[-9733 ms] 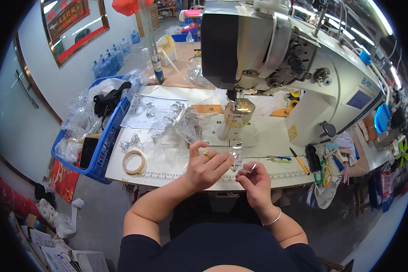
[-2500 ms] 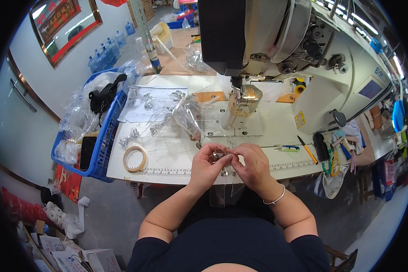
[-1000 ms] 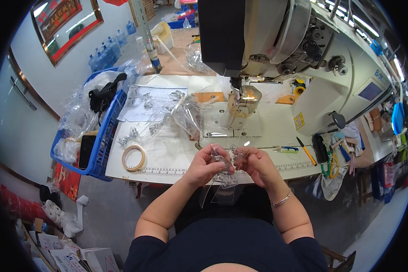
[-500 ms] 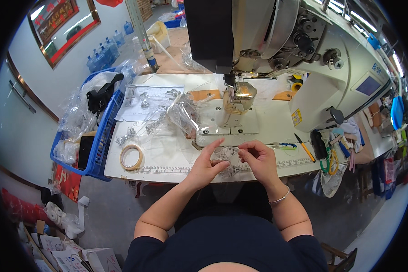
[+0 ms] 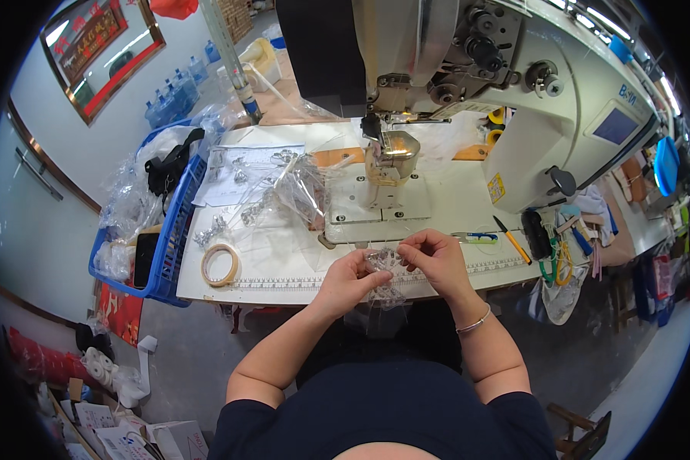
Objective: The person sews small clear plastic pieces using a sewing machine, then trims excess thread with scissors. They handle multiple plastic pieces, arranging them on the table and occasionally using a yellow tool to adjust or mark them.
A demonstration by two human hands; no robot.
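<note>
At the front edge of the sewing machine table, a clear plastic piece with silvery ornaments (image 5: 383,264) hangs between my two hands. My left hand (image 5: 347,284) grips its left side, thumb in front and fingers behind. Beside its upper right edge, my right hand (image 5: 437,262) is closed in a pinch; what sits between those fingertips is too small to make out. A sewing machine (image 5: 391,165) stands just beyond my hands. More clear plastic pieces with silvery ornaments (image 5: 299,188) lie heaped to the left of its post.
A tape roll (image 5: 220,265) lies at the table's left front, near a printed ruler strip (image 5: 284,284). Left of the table stands a blue basket (image 5: 178,238) with plastic bags and a phone. To the right lie an orange pen (image 5: 514,241), a black case (image 5: 536,234) and scissors (image 5: 563,268).
My left thumb and fingers have closed on the ornamented plastic piece. My right hand has moved slightly, still pinched. The view has shifted a little, so the machine appears further left.
</note>
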